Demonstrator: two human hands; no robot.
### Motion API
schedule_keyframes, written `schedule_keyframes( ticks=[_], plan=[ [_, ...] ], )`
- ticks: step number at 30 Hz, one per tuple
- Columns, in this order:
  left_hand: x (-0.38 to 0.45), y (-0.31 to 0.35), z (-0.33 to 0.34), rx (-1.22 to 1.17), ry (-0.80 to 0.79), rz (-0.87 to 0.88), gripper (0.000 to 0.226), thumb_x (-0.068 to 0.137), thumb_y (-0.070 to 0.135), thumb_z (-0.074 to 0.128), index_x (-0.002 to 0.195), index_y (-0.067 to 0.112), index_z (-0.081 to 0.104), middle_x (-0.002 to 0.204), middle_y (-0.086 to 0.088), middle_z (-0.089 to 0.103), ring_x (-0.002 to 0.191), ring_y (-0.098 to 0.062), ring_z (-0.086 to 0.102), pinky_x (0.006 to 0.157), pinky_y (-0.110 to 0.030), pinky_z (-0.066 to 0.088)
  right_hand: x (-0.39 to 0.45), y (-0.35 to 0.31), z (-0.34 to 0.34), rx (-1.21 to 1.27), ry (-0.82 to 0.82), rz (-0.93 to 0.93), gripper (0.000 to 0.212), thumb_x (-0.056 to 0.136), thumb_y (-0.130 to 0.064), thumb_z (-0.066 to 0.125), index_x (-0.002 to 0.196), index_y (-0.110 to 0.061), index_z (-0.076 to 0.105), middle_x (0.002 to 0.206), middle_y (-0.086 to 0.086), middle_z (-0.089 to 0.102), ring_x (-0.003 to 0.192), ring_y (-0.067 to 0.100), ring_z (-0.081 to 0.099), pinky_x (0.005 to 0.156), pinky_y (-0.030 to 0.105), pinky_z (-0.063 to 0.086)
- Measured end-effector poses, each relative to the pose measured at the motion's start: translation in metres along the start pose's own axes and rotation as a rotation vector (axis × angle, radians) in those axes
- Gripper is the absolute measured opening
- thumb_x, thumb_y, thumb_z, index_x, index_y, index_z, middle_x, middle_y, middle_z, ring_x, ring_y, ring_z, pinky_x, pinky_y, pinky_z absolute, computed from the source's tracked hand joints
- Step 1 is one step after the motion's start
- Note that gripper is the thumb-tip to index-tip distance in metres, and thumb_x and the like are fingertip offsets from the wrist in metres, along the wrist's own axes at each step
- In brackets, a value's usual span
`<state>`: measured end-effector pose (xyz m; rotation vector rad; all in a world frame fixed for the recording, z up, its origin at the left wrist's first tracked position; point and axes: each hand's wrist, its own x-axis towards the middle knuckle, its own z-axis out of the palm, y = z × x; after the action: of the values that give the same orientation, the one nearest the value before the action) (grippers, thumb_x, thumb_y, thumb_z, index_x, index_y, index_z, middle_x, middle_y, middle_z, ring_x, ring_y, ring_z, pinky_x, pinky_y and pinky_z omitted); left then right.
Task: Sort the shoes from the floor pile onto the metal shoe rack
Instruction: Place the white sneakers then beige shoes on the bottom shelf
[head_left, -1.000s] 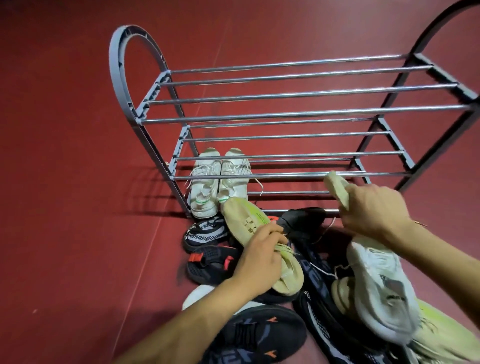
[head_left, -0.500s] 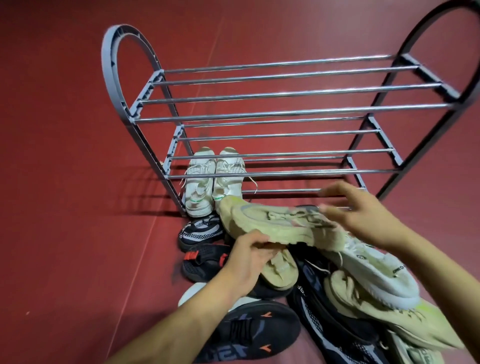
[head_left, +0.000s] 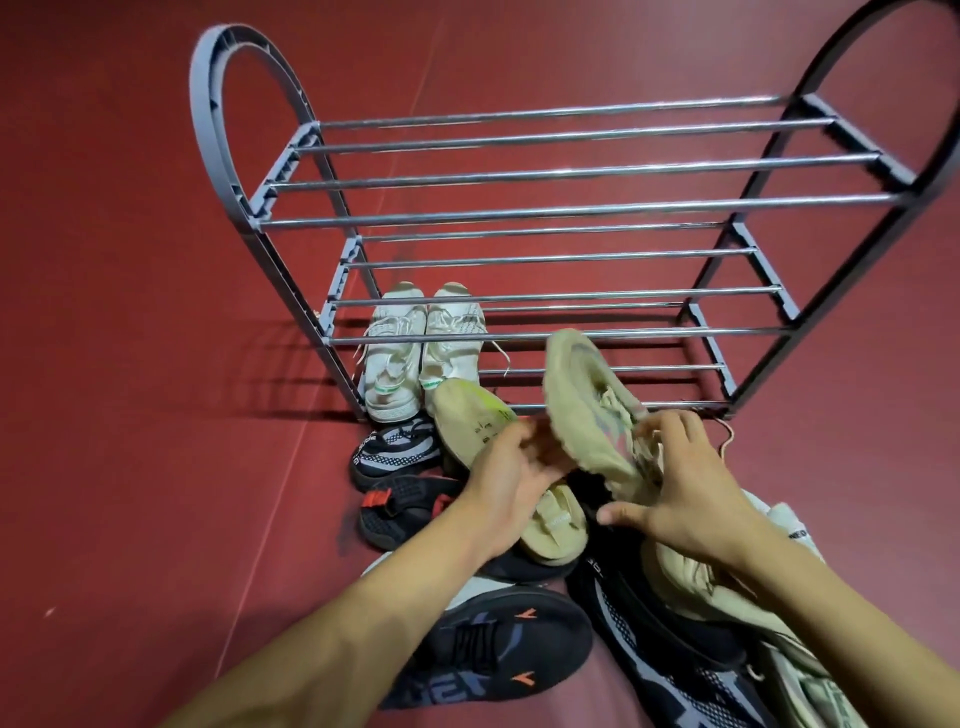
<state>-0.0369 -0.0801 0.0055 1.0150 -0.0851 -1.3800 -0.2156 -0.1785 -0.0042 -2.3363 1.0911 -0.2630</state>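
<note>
Right hand (head_left: 691, 493) gripping beige sneaker (head_left: 592, 410), toe raised toward rack (head_left: 545, 208), likely for shelving beside white pair (head_left: 423, 348). Left hand (head_left: 511, 478) clasping its mate (head_left: 498, 457) on the pile.

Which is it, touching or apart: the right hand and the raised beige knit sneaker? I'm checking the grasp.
Touching. The head view shows the right hand with its fingers curled over the raised beige knit sneaker at its laces, no gap.
</note>
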Motion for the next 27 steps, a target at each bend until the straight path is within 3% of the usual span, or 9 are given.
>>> schedule_keyframes(
  ticks=[2,4,6,11,15,18,23,25,27],
  plan=[
    [-0.002,0.001,0.004,0.124,-0.059,0.011,0.030,0.104,0.012,0.040,0.126,0.002,0.058,0.122,-0.017,0.068,0.109,-0.027,0.068,0.100,-0.041,0.052,0.009,0.005,0.003,-0.026,-0.006,0.062,0.074,0.062,-0.053,0.087,0.115,-0.020,0.047,0.113,-0.002,0.057,0.092,0.017,0.054,0.077,0.030,0.041],
    [-0.003,0.001,0.007,0.549,-0.044,0.072,0.029,0.102,0.012,0.047,0.130,0.010,0.055,0.125,-0.008,0.068,0.112,-0.022,0.067,0.101,-0.039,0.052,0.017,0.007,0.000,-0.085,0.010,0.115,0.052,0.069,-0.053,0.082,0.093,-0.020,0.051,0.095,-0.001,0.064,0.079,0.022,0.056,0.066,0.032,0.039],
    [-0.004,-0.003,0.004,0.990,-0.043,0.192,0.031,0.098,0.015,0.051,0.128,0.018,0.057,0.124,0.003,0.067,0.111,-0.015,0.064,0.100,-0.036,0.051,0.017,0.008,0.002,-0.146,-0.016,0.102,0.049,0.072,-0.059,0.078,0.078,-0.024,0.045,0.085,-0.006,0.055,0.077,0.022,0.052,0.063,0.033,0.034],
    [-0.001,-0.019,-0.026,1.579,-0.114,0.409,0.036,0.096,0.025,0.048,0.131,0.022,0.057,0.131,0.005,0.057,0.128,-0.012,0.044,0.113,-0.034,0.034,0.002,0.034,0.000,-0.163,-0.083,0.032,0.064,0.069,-0.072,0.066,0.111,-0.024,0.062,0.112,0.000,0.057,0.110,0.030,0.053,0.088,0.041,0.044],
    [0.000,-0.033,-0.029,1.702,-0.111,0.537,0.032,0.095,0.028,0.044,0.122,0.021,0.061,0.125,0.008,0.057,0.128,-0.011,0.038,0.114,-0.036,0.027,-0.023,0.055,0.004,-0.314,-0.176,0.057,0.072,0.066,-0.074,0.068,0.127,-0.040,0.050,0.136,-0.007,0.051,0.137,0.031,0.038,0.102,0.052,0.044],
    [0.003,-0.035,-0.026,1.733,-0.089,0.538,0.030,0.096,0.031,0.043,0.119,0.022,0.061,0.122,0.008,0.057,0.126,-0.012,0.038,0.112,-0.036,0.027,-0.023,0.050,0.018,-0.256,-0.030,0.004,0.035,0.082,-0.058,0.055,0.099,-0.028,0.053,0.109,-0.001,0.057,0.100,0.032,0.060,0.076,0.044,0.052],
    [-0.003,-0.035,-0.030,1.780,-0.119,0.578,0.032,0.098,0.031,0.040,0.123,0.021,0.058,0.125,0.009,0.054,0.129,-0.011,0.035,0.111,-0.033,0.027,-0.028,0.040,-0.017,-0.364,0.230,0.065,0.033,0.079,-0.037,0.075,0.091,-0.017,0.051,0.091,0.006,0.054,0.078,0.032,0.052,0.061,0.042,0.046],
    [-0.004,-0.038,-0.030,1.793,-0.104,0.591,0.032,0.098,0.030,0.039,0.123,0.021,0.057,0.124,0.007,0.053,0.128,-0.012,0.035,0.111,-0.035,0.028,-0.047,0.035,-0.026,-0.325,0.096,0.084,0.031,0.082,-0.036,0.071,0.075,-0.022,0.045,0.073,-0.002,0.051,0.064,0.025,0.048,0.055,0.042,0.043],
    [-0.004,-0.041,-0.027,1.808,-0.078,0.598,0.033,0.097,0.030,0.038,0.122,0.020,0.058,0.122,0.006,0.053,0.127,-0.014,0.037,0.110,-0.037,0.031,-0.068,0.032,-0.020,-0.477,-0.135,0.019,0.026,0.090,-0.042,0.055,0.072,-0.024,0.051,0.074,-0.005,0.055,0.068,0.020,0.056,0.062,0.035,0.049]
  ],
)
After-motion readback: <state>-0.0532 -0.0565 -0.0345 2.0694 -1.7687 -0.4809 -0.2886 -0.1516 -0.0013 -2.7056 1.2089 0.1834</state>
